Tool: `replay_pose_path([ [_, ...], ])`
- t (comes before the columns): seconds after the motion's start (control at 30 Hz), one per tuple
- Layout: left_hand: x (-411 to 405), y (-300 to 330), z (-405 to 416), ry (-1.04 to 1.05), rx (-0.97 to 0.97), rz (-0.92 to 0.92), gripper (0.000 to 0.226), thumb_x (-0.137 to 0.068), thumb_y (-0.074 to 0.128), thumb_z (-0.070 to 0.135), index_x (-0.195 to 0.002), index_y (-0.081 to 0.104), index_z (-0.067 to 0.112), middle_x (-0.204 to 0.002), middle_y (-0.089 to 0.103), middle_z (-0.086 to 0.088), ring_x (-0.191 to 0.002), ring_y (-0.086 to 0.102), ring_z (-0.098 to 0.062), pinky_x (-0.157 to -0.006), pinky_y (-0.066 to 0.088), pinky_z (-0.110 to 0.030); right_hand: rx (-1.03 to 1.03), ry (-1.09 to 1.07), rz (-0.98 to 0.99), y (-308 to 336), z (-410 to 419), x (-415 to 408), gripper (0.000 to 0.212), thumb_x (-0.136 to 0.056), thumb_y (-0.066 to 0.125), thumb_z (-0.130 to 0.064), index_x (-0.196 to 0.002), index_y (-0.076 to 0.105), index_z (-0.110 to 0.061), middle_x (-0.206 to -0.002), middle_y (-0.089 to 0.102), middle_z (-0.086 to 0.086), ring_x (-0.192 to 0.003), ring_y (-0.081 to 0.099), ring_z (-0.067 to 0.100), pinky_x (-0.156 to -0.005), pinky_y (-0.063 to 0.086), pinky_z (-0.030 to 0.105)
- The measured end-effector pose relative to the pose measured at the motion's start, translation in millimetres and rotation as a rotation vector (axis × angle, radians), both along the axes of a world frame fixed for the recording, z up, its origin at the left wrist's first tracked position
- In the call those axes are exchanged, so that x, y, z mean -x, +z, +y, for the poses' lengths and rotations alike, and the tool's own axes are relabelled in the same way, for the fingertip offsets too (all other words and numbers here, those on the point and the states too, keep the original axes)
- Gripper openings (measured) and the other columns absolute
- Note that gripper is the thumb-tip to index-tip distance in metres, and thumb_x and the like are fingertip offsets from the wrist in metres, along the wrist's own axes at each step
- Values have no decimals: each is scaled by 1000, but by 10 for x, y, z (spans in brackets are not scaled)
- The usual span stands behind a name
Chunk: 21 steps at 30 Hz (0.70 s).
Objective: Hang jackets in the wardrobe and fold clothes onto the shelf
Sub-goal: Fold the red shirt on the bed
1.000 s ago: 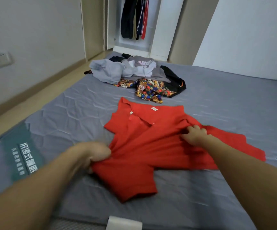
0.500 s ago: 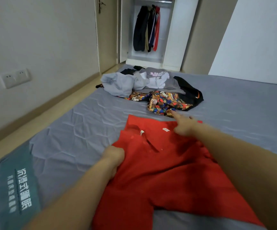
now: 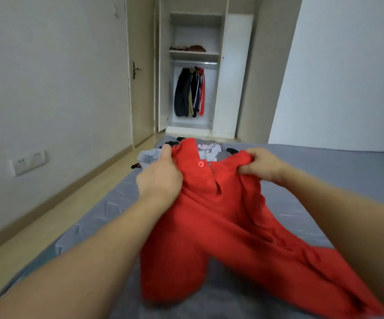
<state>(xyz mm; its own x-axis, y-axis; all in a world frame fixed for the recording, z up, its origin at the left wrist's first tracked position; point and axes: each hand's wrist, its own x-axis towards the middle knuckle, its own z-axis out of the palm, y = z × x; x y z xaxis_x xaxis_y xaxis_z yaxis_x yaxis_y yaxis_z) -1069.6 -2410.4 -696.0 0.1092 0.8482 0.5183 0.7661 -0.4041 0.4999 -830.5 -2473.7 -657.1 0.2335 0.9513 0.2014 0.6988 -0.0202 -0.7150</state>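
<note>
Head view: we grip the red polo shirt [image 3: 211, 226] at its shoulders, left hand [image 3: 161, 178] and right hand [image 3: 261, 165] both clenched on fabric.

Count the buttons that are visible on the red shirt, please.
1: a red button on the placket of the red shirt, below the collar. Folds may hide others.
</note>
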Motion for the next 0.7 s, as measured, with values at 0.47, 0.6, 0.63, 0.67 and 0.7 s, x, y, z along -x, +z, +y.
replay_pose_path([
  [0.47,-337,2946,-913,35,-767,-462,17,-98,44,27,-104,49,12,-101,64,-16,-99,50,-40,-81,32,-48,-848,174,239,2916,-1854,31,81,-91,59,3,-149,22,-39,-117,69,-10,-104,66,11,-82,55,26],
  [0.6,-605,3151,-891,62,-830,-413,19,-97,44,27,-108,51,14,-105,63,-15,-101,49,-38,-81,31,-47,-803,-45,-10,2903,-1835,-126,37,-85,67,-1,-115,59,-21,-99,72,-3,-85,67,10,-79,55,35],
  [0.63,-692,3125,-838,72,-847,-377,19,-97,44,27,-109,52,14,-105,63,-15,-101,49,-38,-81,31,-47,-756,-118,-99,2843,-1816,-210,21,-85,68,-6,-101,63,-19,-86,71,-3,-74,64,10,-73,53,37],
  [0.67,-790,3071,-766,76,-859,-338,19,-97,44,27,-109,52,14,-104,62,-15,-100,49,-37,-80,31,-46,-688,-203,-212,2773,-1787,-311,8,-85,69,-14,-90,63,-18,-77,67,-3,-69,61,12,-68,50,38],
  [0.7,-902,2988,-681,73,-864,-300,19,-97,44,27,-109,52,14,-103,62,-15,-98,49,-37,-79,31,-46,-601,-320,-355,2693,-1753,-426,10,-85,69,-25,-84,62,-18,-74,64,-5,-69,59,14,-67,47,38],
])
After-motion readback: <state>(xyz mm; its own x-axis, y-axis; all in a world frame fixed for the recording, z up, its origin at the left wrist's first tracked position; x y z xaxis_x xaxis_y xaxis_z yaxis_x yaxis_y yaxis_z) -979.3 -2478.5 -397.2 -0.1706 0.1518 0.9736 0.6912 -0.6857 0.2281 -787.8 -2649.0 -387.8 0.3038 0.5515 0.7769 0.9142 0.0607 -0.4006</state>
